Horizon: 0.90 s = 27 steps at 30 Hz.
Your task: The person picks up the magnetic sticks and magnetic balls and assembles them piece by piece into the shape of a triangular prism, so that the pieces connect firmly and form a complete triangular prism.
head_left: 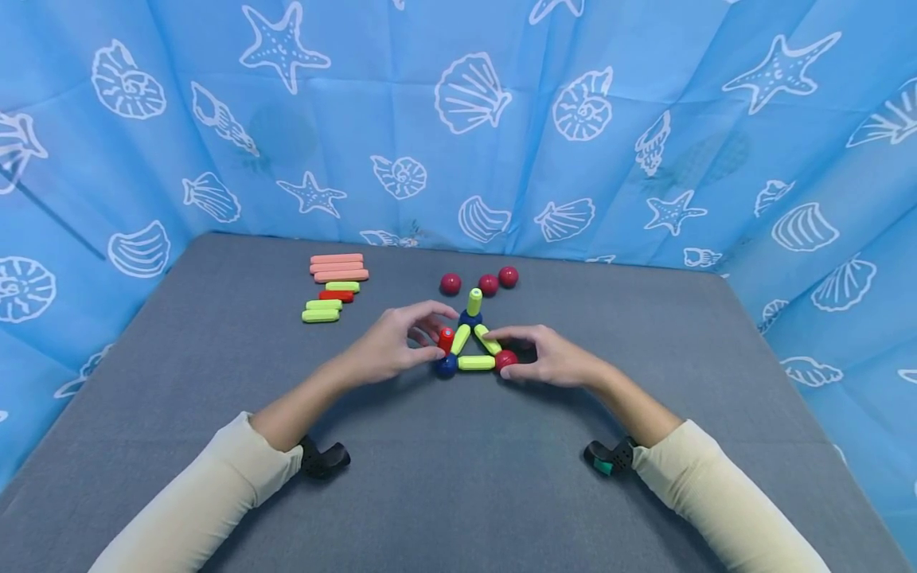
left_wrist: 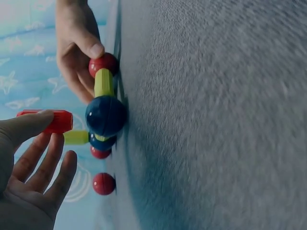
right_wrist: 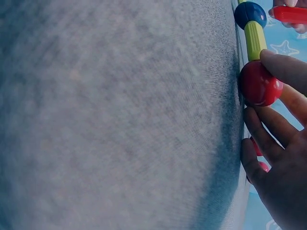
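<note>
Red faceted rod (head_left: 446,342), pinched upright by the left hand (head_left: 392,344), hangs just above the near-left navy ball (head_left: 447,367); the right hand (head_left: 553,356) grips the near-right red ball (head_left: 505,359), seemingly steadying the yellow-green rod triangle (head_left: 476,364).

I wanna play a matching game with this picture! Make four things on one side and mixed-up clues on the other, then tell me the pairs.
1. Left hand
2. Right hand
3. Pink sticks
4. Loose red balls

A. lying side by side, left of the triangle
B. touching the red corner ball
C. just beyond the triangle
D. holding a red stick

Pairs: 1-D, 2-B, 3-A, 4-C
</note>
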Tool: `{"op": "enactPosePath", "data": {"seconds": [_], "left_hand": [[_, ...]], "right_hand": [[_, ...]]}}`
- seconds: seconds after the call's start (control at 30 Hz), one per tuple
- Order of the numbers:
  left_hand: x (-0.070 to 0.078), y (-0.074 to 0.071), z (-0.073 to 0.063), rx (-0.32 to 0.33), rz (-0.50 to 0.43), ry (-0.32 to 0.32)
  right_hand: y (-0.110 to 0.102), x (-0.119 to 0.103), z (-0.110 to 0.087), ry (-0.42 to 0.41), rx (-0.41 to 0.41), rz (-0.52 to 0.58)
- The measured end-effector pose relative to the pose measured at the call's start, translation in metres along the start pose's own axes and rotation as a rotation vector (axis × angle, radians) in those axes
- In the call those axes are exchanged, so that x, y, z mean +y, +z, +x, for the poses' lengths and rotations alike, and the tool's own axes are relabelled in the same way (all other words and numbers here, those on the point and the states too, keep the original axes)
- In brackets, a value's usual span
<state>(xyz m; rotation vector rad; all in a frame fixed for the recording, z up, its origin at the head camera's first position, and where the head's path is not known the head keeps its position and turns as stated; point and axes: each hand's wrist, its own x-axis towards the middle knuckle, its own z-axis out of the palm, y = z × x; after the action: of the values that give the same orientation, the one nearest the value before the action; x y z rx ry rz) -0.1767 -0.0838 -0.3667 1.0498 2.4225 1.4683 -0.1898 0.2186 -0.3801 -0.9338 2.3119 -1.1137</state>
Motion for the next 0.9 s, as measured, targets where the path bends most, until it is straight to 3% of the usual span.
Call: {"op": "enactPosePath", "data": {"seconds": [0.57,0.9], "left_hand": [[-0.004,0.008,0.002,-0.049,0.026,-0.017],[-0.016,0.007,0.002,-0.146,0.04,-0.109]], "right_hand": [[0.0,0.001,0.001,0.017,-0.002,0.011],[0.0,0.002,0.001,0.006,-0.005,0.01]]}}
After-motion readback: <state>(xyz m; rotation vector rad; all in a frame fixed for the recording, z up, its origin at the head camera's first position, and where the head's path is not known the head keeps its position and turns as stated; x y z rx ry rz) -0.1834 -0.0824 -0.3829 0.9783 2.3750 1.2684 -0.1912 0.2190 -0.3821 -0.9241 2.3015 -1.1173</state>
